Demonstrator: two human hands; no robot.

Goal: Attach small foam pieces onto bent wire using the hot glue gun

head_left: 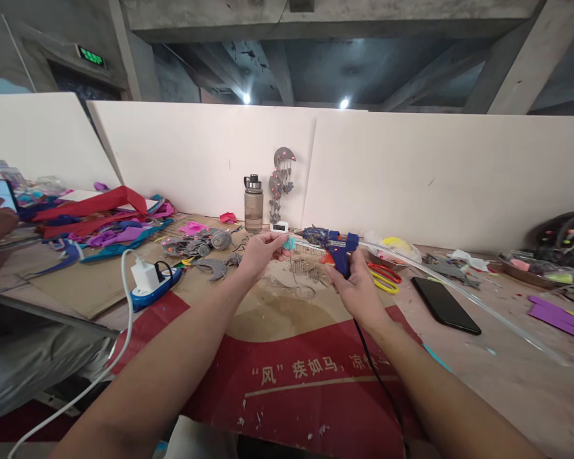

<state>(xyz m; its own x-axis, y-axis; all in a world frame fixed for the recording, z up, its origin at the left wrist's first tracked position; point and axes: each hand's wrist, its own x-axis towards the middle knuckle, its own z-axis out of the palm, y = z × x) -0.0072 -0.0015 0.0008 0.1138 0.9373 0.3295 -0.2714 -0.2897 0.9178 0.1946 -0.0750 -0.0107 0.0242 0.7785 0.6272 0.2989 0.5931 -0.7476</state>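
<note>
White panels [196, 162] back the table [511, 376]. Left hand [262, 256] pinches the teal piece [289, 243] between its fingers at centre; right hand [356, 287] grips the glue gun [338, 245], at the piece's 3 o'clock. Steady the piece, squeeze lightly, keep fingers off the nozzle, and keep the cord [375, 370], at 5 o'clock, slack.
</note>
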